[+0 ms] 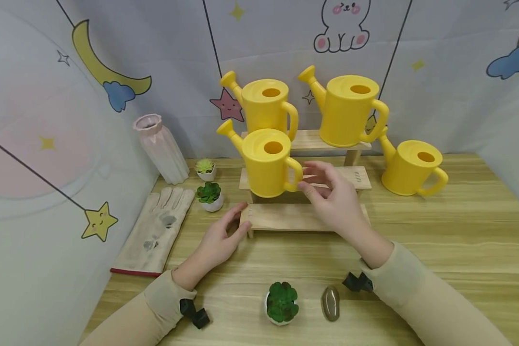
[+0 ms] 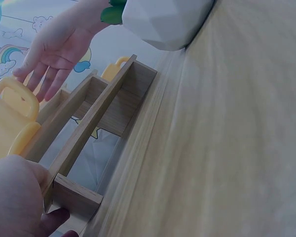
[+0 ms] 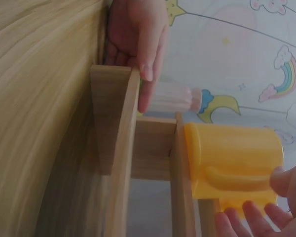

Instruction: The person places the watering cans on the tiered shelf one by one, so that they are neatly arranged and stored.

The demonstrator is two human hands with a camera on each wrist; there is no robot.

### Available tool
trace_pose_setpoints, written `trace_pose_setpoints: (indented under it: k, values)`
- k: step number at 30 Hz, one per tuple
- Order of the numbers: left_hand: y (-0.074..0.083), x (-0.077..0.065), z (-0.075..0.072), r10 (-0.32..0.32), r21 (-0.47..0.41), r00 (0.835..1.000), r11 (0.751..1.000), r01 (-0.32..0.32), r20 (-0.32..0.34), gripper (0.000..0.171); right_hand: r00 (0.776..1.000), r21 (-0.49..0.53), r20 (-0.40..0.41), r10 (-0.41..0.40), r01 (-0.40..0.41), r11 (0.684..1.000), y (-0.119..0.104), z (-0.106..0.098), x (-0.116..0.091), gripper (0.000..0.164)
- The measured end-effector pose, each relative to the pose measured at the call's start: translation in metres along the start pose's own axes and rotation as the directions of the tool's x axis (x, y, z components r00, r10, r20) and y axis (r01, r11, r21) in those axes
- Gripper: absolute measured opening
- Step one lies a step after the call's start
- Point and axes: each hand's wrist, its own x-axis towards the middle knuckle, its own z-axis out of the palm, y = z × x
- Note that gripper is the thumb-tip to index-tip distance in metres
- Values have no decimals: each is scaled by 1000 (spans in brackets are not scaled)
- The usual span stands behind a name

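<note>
A yellow watering can (image 1: 265,166) stands upright on the middle step of a wooden three-step stand (image 1: 285,217), its handle toward my right hand. My right hand (image 1: 335,199) is beside that handle (image 3: 237,180), thumb right at it, fingers spread and not wrapped round it. My left hand (image 1: 218,238) holds the left end of the stand's lowest step, thumb at the front corner and fingers at the back. Two more watering cans, a left one (image 1: 264,105) and a right one (image 1: 348,110), stand on the top step.
Another watering can (image 1: 413,168) stands on the table right of the stand. To the left are a pink-white vase (image 1: 164,154), two small potted succulents (image 1: 209,194) and a glove (image 1: 155,235). In front lie a potted succulent (image 1: 282,302) and a brown stone (image 1: 330,303).
</note>
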Motion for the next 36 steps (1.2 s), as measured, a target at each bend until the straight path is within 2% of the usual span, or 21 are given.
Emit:
trace_pose_setpoints:
  k: [3, 6, 8, 11, 14, 15, 17, 21, 22, 24, 27, 29, 32, 36]
  values:
    - [0, 0, 0, -1, 0, 1000, 1000, 1, 2, 62, 996, -3, -60, -61, 61, 998, 7, -9, -7, 47]
    - [1, 1, 1, -2, -1, 1000, 1000, 2, 2, 62, 970, -6, -172, -174, 176, 984, 16, -20, -13, 49]
    - [1, 0, 0, -3, -5, 1000, 1000, 3, 2, 62, 933, 1, -260, -250, 259, 966, 24, -30, -15, 49]
    - [1, 0, 0, -7, -9, 1000, 1000, 7, 3, 62, 859, -3, -378, -345, 371, 929, 36, -47, -16, 44]
    - [1, 0, 0, -10, -7, 1000, 1000, 10, 3, 62, 798, -37, -464, -385, 417, 908, 48, -68, -18, 41]
    - [1, 0, 0, -10, -6, 1000, 1000, 10, 3, 62, 786, -56, -483, -386, 413, 909, 50, -75, -19, 40]
    - [1, 0, 0, -8, -1, 1000, 1000, 8, 2, 62, 768, -80, -527, -363, 381, 921, 55, -88, -23, 39]
    - [0, 0, 0, -5, 0, 1000, 1000, 5, 2, 62, 773, -121, -570, -277, 254, 959, 64, -109, -33, 40]
    - [0, 0, 0, -5, 2, 1000, 1000, 5, 2, 61, 768, -125, -585, -259, 230, 965, 68, -113, -34, 40]
    - [0, 0, 0, -5, 4, 1000, 1000, 5, 3, 61, 754, -149, -612, -237, 185, 971, 76, -121, -36, 39]
    - [1, 0, 0, -4, 7, 1000, 1000, 4, 4, 61, 720, -204, -653, -235, 132, 970, 98, -136, -36, 41]
    - [1, 0, 0, -4, 7, 1000, 1000, 4, 4, 61, 711, -258, -660, -242, 87, 962, 116, -149, -36, 45]
    - [2, 0, 0, -2, 6, 1000, 1000, 2, 4, 61, 723, -309, -657, -212, -1, 951, 143, -167, -38, 52]
    - [1, 0, 0, 4, 6, 1000, 1000, -4, 1, 61, 747, -289, -661, -70, -167, 943, 166, -181, -41, 58]
